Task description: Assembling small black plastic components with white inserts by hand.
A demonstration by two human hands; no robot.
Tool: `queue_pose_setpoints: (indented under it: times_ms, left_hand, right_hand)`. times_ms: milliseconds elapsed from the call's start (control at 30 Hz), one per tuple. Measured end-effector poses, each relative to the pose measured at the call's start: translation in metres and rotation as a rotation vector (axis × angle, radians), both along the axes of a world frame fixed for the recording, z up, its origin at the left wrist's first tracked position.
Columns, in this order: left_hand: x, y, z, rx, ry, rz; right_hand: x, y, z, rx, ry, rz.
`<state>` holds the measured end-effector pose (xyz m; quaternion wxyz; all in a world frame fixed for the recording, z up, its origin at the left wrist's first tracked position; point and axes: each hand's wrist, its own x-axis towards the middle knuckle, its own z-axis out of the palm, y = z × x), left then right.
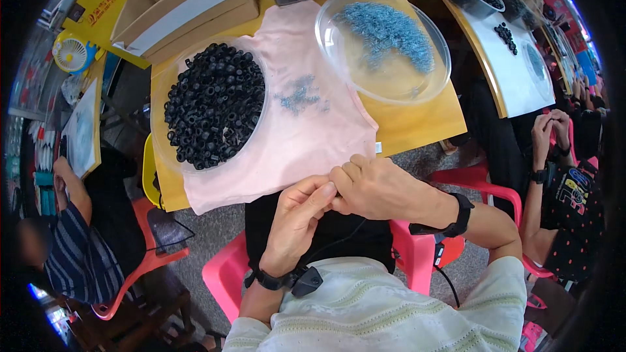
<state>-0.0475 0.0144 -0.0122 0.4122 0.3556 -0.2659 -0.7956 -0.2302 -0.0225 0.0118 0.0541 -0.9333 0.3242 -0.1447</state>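
Near pink cloth [313, 140], left hand [298, 214] curled, touching curled right hand [381, 188], contents hidden

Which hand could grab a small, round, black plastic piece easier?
Probably the left hand: the clear, round plastic tray of black pieces sits on its side. The right hand is farther away, and both are touching.

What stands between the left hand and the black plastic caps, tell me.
Only the pink cloth and the rim of the clear round tray lie between the left hand and the black plastic caps; nothing taller shows.
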Motion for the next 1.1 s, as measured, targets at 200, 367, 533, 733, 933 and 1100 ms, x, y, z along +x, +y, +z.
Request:
queue_pose_setpoints:
  times_ms: [200,367,533,733,933,1100]
  left_hand:
    - [-0.002,-0.009,0.009,-0.081,-0.006,0.085]
    - [0.012,-0.026,0.030,-0.215,-0.041,0.183]
    - [0.053,-0.039,0.050,-0.366,-0.284,0.346]
    - [0.086,-0.067,0.045,-0.479,-0.928,0.482]
    - [0.084,-0.091,0.034,-0.858,-1.479,0.342]
    - [0.076,-0.097,0.027,-0.842,-1.555,0.266]
  right_hand:
    - [0.010,-0.017,0.007,-0.030,-0.097,-0.096]
    - [0.014,-0.054,0.048,-0.079,-0.138,-0.140]
    - [-0.006,-0.132,0.082,-0.207,-0.290,-0.303]
    - [-0.014,-0.214,0.135,0.002,-0.385,-0.661]
    - [-0.060,-0.273,0.096,-0.560,-0.169,-0.537]
    - [-0.029,-0.193,0.086,-0.238,-0.344,-0.387]
